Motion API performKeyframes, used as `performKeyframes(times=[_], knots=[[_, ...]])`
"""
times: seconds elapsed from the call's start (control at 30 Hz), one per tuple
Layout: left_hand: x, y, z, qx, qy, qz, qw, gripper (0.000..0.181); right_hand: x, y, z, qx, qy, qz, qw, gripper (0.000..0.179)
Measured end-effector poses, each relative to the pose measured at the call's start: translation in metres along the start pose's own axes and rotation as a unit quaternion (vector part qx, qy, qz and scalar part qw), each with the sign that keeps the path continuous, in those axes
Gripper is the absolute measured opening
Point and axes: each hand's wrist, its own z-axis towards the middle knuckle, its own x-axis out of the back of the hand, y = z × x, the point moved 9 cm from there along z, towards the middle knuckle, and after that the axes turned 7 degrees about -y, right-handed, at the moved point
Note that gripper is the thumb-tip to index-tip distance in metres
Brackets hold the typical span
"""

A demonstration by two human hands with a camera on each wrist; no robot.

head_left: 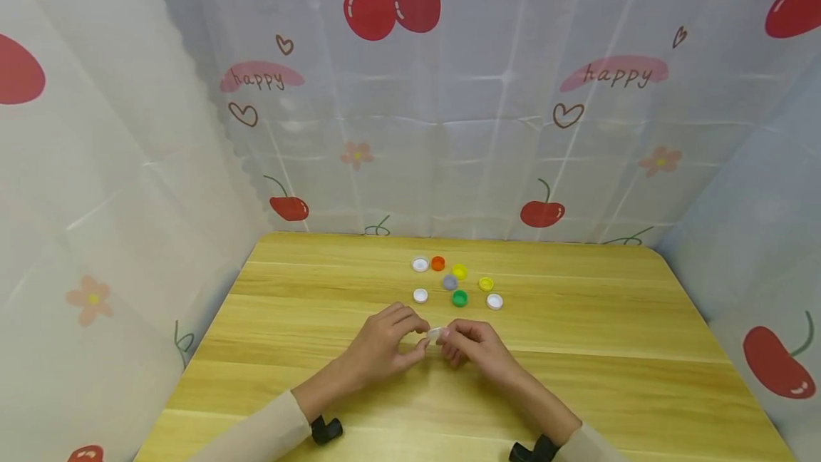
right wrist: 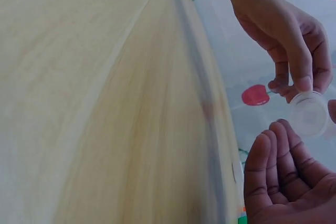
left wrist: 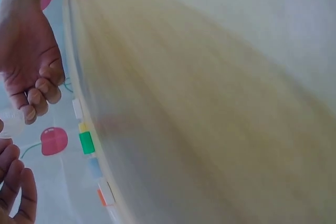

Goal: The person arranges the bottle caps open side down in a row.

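Observation:
Between my hands, a little above the front half of the table, is a small translucent whitish cap [head_left: 434,334]; in the right wrist view its round face shows as a pale disc [right wrist: 308,114]. My right hand [head_left: 481,351] pinches its right side between thumb and forefinger, the other fingers curled below. The thumb and forefinger of my left hand [head_left: 388,341] are bent round the opposite side. Just beyond the hands lie several caps: a green one [head_left: 460,298], an orange one [head_left: 438,263], a purple-grey one [head_left: 450,282], yellow ones [head_left: 486,284] and white ones [head_left: 420,296].
Everything lies on a light wood-grain table [head_left: 308,284] with rounded far corners. A pale curtain [head_left: 442,113] printed with cherries and hearts surrounds its back and sides. Black wrist devices [head_left: 326,430] sit below the beige sleeves [head_left: 263,433].

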Motion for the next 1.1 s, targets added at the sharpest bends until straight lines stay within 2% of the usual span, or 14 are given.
performKeyframes(times=[0.07, 0.1, 0.13, 0.2, 0.27, 0.3, 0.37, 0.4, 0.5, 0.53, 0.67, 0.87, 1.0, 1.1], knots=[[-0.003, -0.006, 0.0, 0.04, -0.014, -0.055, 0.9976, 0.013, 0.003, -0.003, -0.001, 0.021, 0.013, -0.004, 0.9997, 0.029], [-0.005, -0.01, -0.001, 0.068, -0.023, -0.092, 0.9932, 0.013, 0.004, -0.005, -0.002, 0.03, 0.019, -0.007, 0.9993, 0.026], [-0.006, -0.014, -0.002, 0.096, -0.031, -0.131, 0.9862, 0.013, 0.005, -0.007, -0.003, 0.036, 0.028, -0.012, 0.9989, 0.023], [-0.012, -0.022, -0.004, 0.153, -0.047, -0.205, 0.9656, 0.014, 0.008, -0.01, -0.006, 0.045, 0.044, -0.033, 0.9975, 0.016], [-0.017, -0.027, -0.007, 0.196, -0.058, -0.261, 0.9435, 0.016, 0.009, -0.014, -0.008, 0.053, 0.06, -0.06, 0.995, 0.01], [-0.018, -0.029, -0.008, 0.209, -0.061, -0.28, 0.935, 0.017, 0.009, -0.016, -0.009, 0.062, 0.067, -0.081, 0.9924, 0.01], [-0.021, -0.031, -0.01, 0.223, -0.068, -0.302, 0.9245, 0.018, 0.008, -0.022, -0.011, 0.088, 0.081, -0.125, 0.985, 0.015], [-0.021, -0.031, -0.011, 0.225, -0.07, -0.307, 0.922, 0.019, 0.008, -0.024, -0.012, 0.098, 0.085, -0.144, 0.981, 0.019], [-0.021, -0.032, -0.012, 0.22, -0.07, -0.305, 0.9239, 0.022, 0.006, -0.029, -0.015, 0.131, 0.09, -0.186, 0.9696, 0.025], [-0.021, -0.032, -0.012, 0.216, -0.069, -0.303, 0.9255, 0.022, 0.006, -0.029, -0.016, 0.134, 0.089, -0.191, 0.9684, 0.026], [-0.02, -0.032, -0.012, 0.203, -0.068, -0.292, 0.9322, 0.023, 0.006, -0.028, -0.016, 0.129, 0.083, -0.198, 0.9681, 0.027], [-0.019, -0.032, -0.013, 0.195, -0.076, -0.28, 0.9369, 0.024, 0.004, -0.029, -0.014, 0.124, 0.075, -0.197, 0.9697, 0.029], [-0.015, -0.033, -0.015, 0.187, -0.085, -0.248, 0.9469, 0.025, 0.0, -0.034, -0.011, 0.14, 0.066, -0.205, 0.9664, 0.03], [-0.011, -0.036, -0.021, 0.185, -0.105, -0.212, 0.9539, 0.027, -0.007, -0.036, -0.003, 0.136, 0.05, -0.216, 0.9655, 0.028]])
